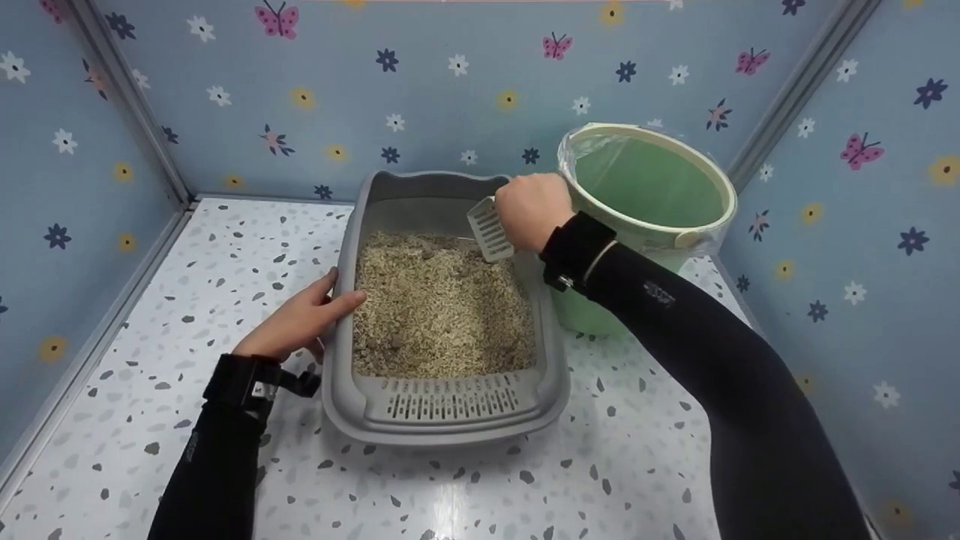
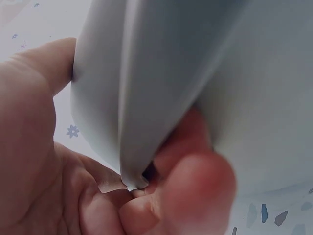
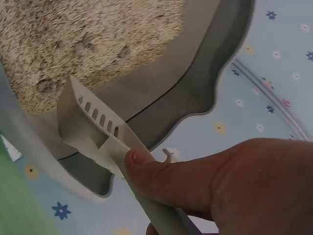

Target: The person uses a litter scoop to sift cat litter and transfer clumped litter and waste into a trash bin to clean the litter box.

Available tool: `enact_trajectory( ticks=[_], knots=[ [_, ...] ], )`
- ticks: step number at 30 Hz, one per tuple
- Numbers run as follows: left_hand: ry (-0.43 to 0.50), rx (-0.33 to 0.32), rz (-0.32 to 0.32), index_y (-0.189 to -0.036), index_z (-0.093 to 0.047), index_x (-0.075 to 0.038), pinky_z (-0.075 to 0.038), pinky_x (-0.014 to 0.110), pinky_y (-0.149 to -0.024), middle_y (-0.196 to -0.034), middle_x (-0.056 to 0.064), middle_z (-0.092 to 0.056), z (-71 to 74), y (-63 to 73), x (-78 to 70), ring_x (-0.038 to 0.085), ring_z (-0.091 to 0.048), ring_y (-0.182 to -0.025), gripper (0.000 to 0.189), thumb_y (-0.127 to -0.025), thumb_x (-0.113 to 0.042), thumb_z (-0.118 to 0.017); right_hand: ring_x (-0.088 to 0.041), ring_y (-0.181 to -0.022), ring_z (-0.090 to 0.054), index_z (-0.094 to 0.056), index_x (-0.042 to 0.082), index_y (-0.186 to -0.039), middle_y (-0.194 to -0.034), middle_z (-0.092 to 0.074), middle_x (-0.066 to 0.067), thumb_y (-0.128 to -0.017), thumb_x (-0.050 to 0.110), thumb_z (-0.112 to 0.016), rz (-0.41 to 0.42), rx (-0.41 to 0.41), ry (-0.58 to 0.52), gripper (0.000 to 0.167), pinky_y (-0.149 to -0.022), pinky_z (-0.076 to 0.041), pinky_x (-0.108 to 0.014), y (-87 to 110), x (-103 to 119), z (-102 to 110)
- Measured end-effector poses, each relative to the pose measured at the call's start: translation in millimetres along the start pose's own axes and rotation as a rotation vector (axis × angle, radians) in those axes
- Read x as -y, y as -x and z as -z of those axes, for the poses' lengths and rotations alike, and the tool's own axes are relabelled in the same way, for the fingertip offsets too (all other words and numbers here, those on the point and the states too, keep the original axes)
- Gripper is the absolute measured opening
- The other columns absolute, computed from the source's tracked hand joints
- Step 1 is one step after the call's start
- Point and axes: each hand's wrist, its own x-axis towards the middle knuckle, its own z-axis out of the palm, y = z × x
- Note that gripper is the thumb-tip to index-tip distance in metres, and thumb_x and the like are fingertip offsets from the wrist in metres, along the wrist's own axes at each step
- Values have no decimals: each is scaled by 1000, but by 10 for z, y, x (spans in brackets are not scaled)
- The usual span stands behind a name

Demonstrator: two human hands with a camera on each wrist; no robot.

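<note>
A grey litter box (image 1: 450,431) stands on the floor, filled with tan pellet litter (image 1: 442,307) that has darker clumps. My left hand (image 1: 300,319) grips the box's left rim, thumb over the top; in the left wrist view the fingers (image 2: 198,191) curl under the rim (image 2: 132,98). My right hand (image 1: 532,210) holds a slotted litter scoop (image 1: 491,229) by its handle above the back right of the box. In the right wrist view the thumb presses along the scoop's handle (image 3: 161,215), and the scoop's blade (image 3: 98,117) is tilted, with no litter visible on it.
Close to the box's right side stands a green bin (image 1: 652,180) with a cream rim and a clear plastic liner. Flower-patterned walls (image 1: 450,90) enclose the back and both sides. The floor (image 1: 247,247) is white with grey speckles.
</note>
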Motion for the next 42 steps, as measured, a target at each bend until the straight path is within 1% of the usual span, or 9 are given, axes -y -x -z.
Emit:
enact_trajectory(
  ticks=[3,6,12,16,20,24,32,39,42],
  knots=[
    [2,6,-1,-180,6,-19,-68,49,-55,-124,32,-68,12,8,3,28,-73,-64,105,-111,-61,-62,-29,-75,-72,-72,9,-83,-85,-76,-12,-109,9,-61,-6,27,64,28,-67,-67,-49,-77,39,-89],
    [6,13,-3,-179,7,-18,-68,48,-55,-134,37,-65,23,18,7,28,-73,-63,104,-112,-59,-62,-27,-76,-65,-72,10,-86,-85,-73,-10,-112,11,-58,7,79,146,30,-89,-63,-47,-169,74,-146],
    [2,6,0,-180,6,-17,-69,51,-57,-133,36,-65,13,11,-11,29,-74,-65,108,-110,-62,-63,-33,-107,-59,-77,11,-104,-112,-71,-13,-122,16,-44,58,212,392,38,-117,-33,-52,-405,140,-236],
    [-2,-4,-1,-180,5,-18,-69,55,-59,-124,32,-67,6,-11,-14,31,-75,-68,109,-109,-64,-63,-41,-136,-52,-78,11,-117,-139,-68,-17,-123,22,-43,74,247,501,38,-125,-22,-56,-601,184,-346],
    [-3,-7,-7,-180,5,-18,-69,55,-58,-122,30,-68,-1,-8,-20,31,-76,-71,108,-110,-63,-63,-35,-120,-44,-69,16,-98,-121,-66,-9,-123,20,-41,67,262,550,37,-113,-23,-52,-749,210,-510],
    [5,-6,1,-180,5,-20,-70,54,-59,-123,29,-67,-13,7,-20,30,-76,-73,107,-110,-63,-63,-32,-105,-29,-62,16,-90,-105,-54,-4,-123,21,-40,64,243,526,40,-94,-16,-50,-854,224,-670],
    [8,-16,10,-180,3,-21,-70,55,-60,-127,31,-67,-34,30,-19,31,-76,-72,109,-108,-66,-65,-32,-110,-29,-71,13,-89,-107,-53,-5,-121,20,-42,112,163,399,44,-99,-20,-49,-968,139,-816],
    [2,-21,-10,-180,4,-18,-69,53,-56,-133,34,-64,-17,22,-21,31,-76,-76,107,-110,-62,-63,-33,-109,-27,-65,11,-85,-106,-48,-9,-122,16,-42,69,154,234,44,-91,-12,-49,-960,63,-837],
    [7,-24,-9,-180,4,-18,-69,54,-57,-131,33,-64,-9,27,-16,31,-76,-76,107,-110,-62,-63,-34,-109,-28,-67,10,-87,-108,-48,-10,-121,17,-42,52,148,180,43,-94,-17,-50,-987,67,-859]
  ],
)
